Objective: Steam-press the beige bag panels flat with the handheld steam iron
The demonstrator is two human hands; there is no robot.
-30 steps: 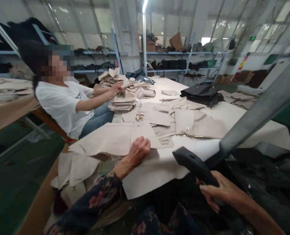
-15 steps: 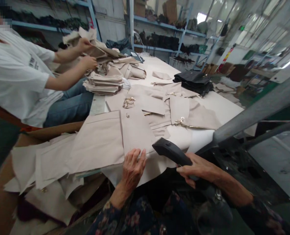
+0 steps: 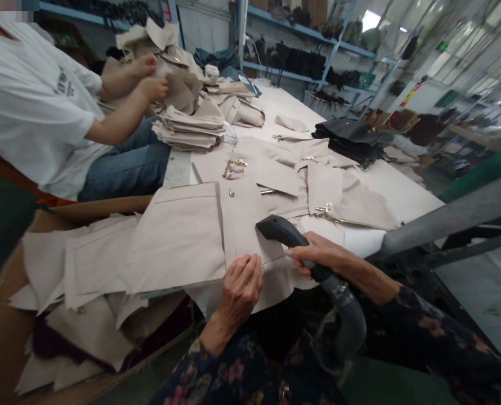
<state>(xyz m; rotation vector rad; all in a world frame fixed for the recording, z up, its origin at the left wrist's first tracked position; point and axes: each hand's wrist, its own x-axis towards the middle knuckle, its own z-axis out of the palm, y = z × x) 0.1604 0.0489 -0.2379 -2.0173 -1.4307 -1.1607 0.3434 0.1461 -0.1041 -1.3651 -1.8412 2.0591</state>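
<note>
My right hand (image 3: 313,253) is wrapped round the handle of a black hose nozzle (image 3: 282,232), like a vacuum's hand piece, with a grey ribbed hose (image 3: 349,315) hanging below. Its flat tip rests over or just above a beige fabric piece (image 3: 244,225) that bears a small gold fitting. At the near edge of this fabric my left hand (image 3: 242,281) has its fingers together and bent, gripping the hem; the thumb is hidden. A wide beige panel (image 3: 178,236) with a stitched line lies to the left of the fabric piece.
More beige pieces with gold clasps (image 3: 324,208) cover the table (image 3: 290,107). Black folded goods (image 3: 347,138) lie farther back. A cardboard box (image 3: 5,326) of beige pieces stands left. Beyond it a seated person in a white shirt (image 3: 35,107) handles cloth beside a stack (image 3: 191,129).
My right hand has brought the nozzle left and forward over the beige fabric. My left hand stays at the hem, its fingers closer together. The view has shifted slightly; the co-worker's hands moved on the cloth.
</note>
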